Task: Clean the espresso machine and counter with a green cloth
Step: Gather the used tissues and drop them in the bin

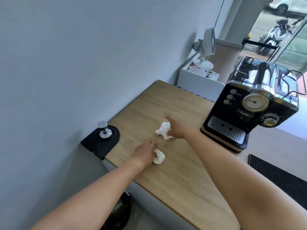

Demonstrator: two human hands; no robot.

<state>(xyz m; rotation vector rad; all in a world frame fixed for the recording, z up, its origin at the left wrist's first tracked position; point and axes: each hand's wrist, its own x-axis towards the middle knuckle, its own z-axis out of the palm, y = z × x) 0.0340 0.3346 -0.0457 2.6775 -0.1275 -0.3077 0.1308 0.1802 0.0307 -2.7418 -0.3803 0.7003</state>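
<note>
A black and chrome espresso machine [250,110] stands at the right of the wooden counter [174,171]. Two crumpled white tissues lie on the counter. My right hand [177,128] rests on the far tissue [163,130], with its fingers curled around it and the index finger stretched forward. My left hand [144,152] closes on the near tissue [159,156]. No green cloth is in view.
A steel tamper [104,129] stands on a black mat [101,141] at the counter's left corner by the wall. A black ribbed mat [279,177] lies at the right. A white fan [205,47] sits on a white cabinet beyond. A dark bin [121,211] stands below the counter.
</note>
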